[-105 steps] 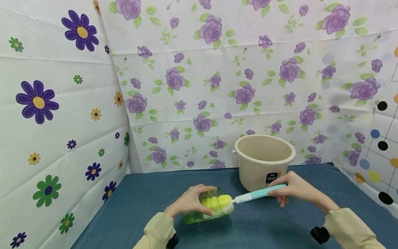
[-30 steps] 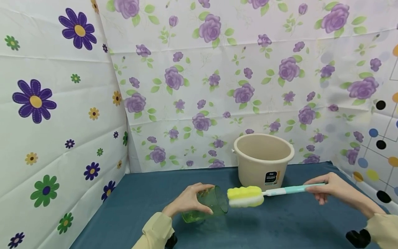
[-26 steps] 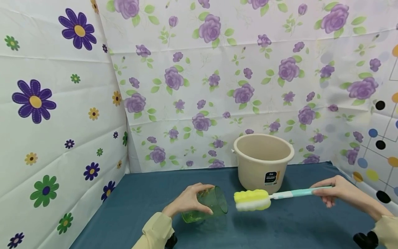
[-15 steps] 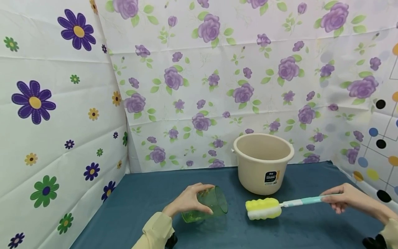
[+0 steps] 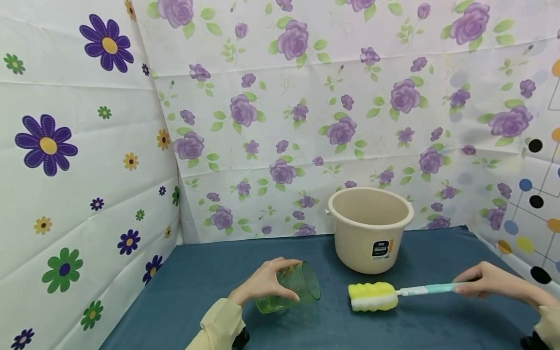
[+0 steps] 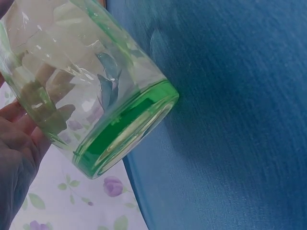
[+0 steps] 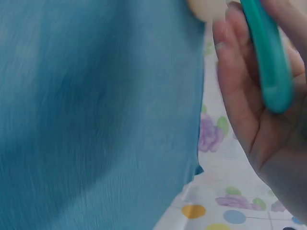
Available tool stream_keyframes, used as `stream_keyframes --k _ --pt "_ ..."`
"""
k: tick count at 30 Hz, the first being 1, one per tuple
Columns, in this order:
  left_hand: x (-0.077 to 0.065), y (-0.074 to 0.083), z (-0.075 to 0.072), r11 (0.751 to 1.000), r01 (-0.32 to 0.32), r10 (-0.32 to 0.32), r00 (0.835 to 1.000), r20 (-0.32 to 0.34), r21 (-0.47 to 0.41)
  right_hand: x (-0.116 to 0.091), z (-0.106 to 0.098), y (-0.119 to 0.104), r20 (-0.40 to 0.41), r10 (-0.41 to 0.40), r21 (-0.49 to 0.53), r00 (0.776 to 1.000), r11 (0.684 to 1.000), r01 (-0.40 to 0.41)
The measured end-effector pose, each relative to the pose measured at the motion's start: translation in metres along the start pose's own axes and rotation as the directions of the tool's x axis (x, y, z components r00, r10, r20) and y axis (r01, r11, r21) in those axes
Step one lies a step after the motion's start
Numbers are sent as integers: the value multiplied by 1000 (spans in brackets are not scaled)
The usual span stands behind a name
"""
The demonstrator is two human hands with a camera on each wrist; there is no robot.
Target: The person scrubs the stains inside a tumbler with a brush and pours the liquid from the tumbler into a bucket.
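A green see-through glass (image 5: 290, 287) lies tilted on its side in my left hand (image 5: 264, 284), its mouth facing right. The left wrist view shows the thick green base of the glass (image 6: 127, 129) and fingers behind its wall. My right hand (image 5: 492, 281) pinches the turquoise end of a bottle brush (image 5: 437, 288). The brush's yellow and white sponge head (image 5: 373, 297) points left, low over the cloth and apart from the glass. In the right wrist view, the turquoise handle (image 7: 271, 62) sits between thumb and fingers of the right hand (image 7: 268, 129).
Behind the brush stands a cream bucket (image 5: 369, 233) with a dark label. Blue cloth (image 5: 210, 277) covers the table. Flower-printed sheets (image 5: 262, 121) hang behind and at the left, and a dotted sheet is at the right.
The brush head has come out of the glass, then moved right and down toward the cloth with my right hand. My left hand and the glass have hardly moved.
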State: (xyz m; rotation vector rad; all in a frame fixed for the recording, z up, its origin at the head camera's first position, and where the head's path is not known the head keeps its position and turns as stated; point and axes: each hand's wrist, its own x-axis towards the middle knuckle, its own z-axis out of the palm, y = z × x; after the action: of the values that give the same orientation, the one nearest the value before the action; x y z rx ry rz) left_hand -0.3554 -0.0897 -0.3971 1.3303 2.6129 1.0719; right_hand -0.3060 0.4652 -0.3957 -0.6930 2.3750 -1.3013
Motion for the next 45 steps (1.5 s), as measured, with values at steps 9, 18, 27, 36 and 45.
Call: stream_keyframes --k 9,18,27,36,45 --pt "-1 0 3 1000 -6 6 1000 0 -2 8 2 29 69 -147 -173 987 972 157" --pt "0 0 2 1000 -5 5 1000 4 3 14 8 39 48 -209 -329 977 920 213" --pt "0 1 1 1000 1 -1 1000 7 2 16 9 42 -3 -219 -454 976 870 194" --pt "0 1 0 1000 0 0 1000 -1 12 16 13 40 -35 -209 -456 977 873 171" --pt "-1 0 0 1000 14 -14 1000 1 -11 14 13 31 -57 -103 -434 993 898 68"
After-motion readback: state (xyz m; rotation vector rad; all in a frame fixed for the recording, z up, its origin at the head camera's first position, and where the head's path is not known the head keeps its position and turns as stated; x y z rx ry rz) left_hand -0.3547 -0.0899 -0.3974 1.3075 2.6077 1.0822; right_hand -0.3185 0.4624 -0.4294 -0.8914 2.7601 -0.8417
